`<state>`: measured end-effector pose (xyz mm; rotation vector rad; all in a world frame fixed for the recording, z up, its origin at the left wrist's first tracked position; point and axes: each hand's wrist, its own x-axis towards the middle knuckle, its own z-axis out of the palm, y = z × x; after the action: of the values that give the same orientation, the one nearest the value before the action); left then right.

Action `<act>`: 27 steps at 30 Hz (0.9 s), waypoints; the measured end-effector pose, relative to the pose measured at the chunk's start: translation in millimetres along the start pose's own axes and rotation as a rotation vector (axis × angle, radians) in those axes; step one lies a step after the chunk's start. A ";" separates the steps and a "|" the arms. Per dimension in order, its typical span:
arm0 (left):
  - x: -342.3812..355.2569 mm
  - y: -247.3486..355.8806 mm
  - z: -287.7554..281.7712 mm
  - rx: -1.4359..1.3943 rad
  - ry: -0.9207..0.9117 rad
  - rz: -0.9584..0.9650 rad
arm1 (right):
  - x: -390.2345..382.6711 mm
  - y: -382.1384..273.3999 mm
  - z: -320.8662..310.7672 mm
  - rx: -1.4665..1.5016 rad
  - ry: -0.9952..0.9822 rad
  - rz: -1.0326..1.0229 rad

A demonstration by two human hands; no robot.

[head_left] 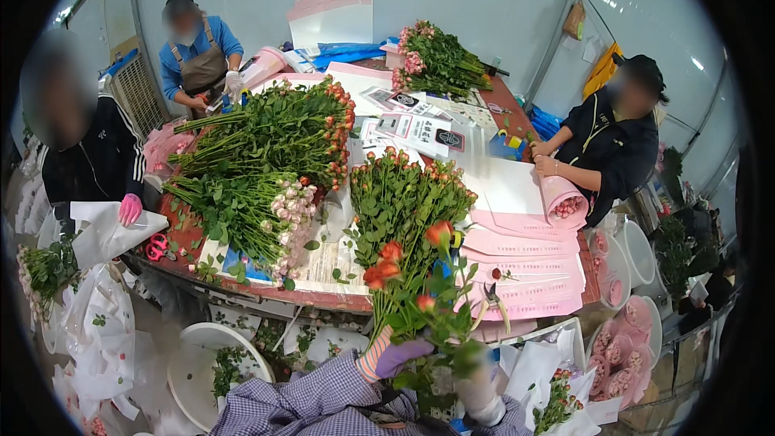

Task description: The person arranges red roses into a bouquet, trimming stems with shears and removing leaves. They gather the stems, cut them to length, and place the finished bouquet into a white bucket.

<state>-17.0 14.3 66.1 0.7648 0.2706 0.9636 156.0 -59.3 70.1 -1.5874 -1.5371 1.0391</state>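
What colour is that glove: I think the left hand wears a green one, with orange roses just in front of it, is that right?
Not quite: in the head view, the glove on the left hand is purple, not green. The rest is right: orange roses are just in front of it.

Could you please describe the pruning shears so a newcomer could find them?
On the big reddish table, find the pink sheets, near right. The pruning shears lie on them, their pale handles distinguishing them from the red scissors at left.
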 end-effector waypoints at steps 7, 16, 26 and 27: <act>-7.5 -11.7 -5.9 -0.128 -0.019 -0.087 | -17.9 22.7 31.4 -0.117 -0.068 -0.067; -18.7 -9.2 -18.9 -0.225 0.138 -0.180 | -10.5 47.6 42.8 0.087 -0.221 -0.141; -18.9 -17.7 -55.9 -0.304 0.088 -0.218 | 1.4 22.2 65.0 0.076 -0.112 -0.121; -20.7 -14.0 -55.0 -0.357 0.084 -0.233 | 0.8 23.6 68.2 0.112 -0.117 -0.143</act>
<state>-48.7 18.1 14.8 0.3574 0.2463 0.7947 105.6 -63.7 18.6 -1.3406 -1.6149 1.1343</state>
